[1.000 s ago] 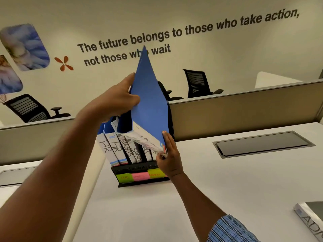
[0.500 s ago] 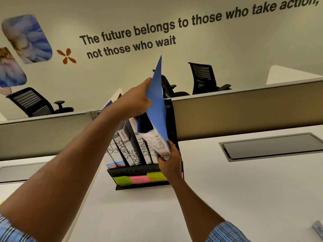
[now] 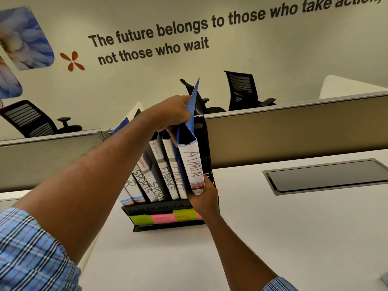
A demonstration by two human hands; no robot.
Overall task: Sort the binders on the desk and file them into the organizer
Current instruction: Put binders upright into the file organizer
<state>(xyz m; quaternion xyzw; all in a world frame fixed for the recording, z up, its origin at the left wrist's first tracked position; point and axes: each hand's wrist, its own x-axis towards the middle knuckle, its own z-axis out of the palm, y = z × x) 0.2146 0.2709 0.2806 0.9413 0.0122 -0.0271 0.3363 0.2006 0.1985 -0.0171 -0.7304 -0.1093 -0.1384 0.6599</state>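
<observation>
A blue binder with a white spine marked ADMIN (image 3: 193,164) stands nearly upright in the rightmost slot of the black organizer (image 3: 165,226). My left hand (image 3: 170,114) grips its top edge. My right hand (image 3: 202,198) holds its lower spine corner from below. To its left in the organizer stand two FINANCE binders (image 3: 168,175), two SPORTS binders (image 3: 150,181) and HR binders (image 3: 131,193), all leaning. Green, pink and yellow sticky labels (image 3: 163,218) run along the organizer's front.
The organizer stands on a white desk (image 3: 294,238) against a grey partition (image 3: 294,133). A black recessed cable hatch (image 3: 327,175) lies to the right. A corner of another binder (image 3: 385,279) shows at the right edge. Black office chairs (image 3: 243,91) stand behind the partition.
The ADMIN binder has swung from tilted to nearly upright and dropped lower into the rightmost slot. Both hands came down with it, keeping their grip.
</observation>
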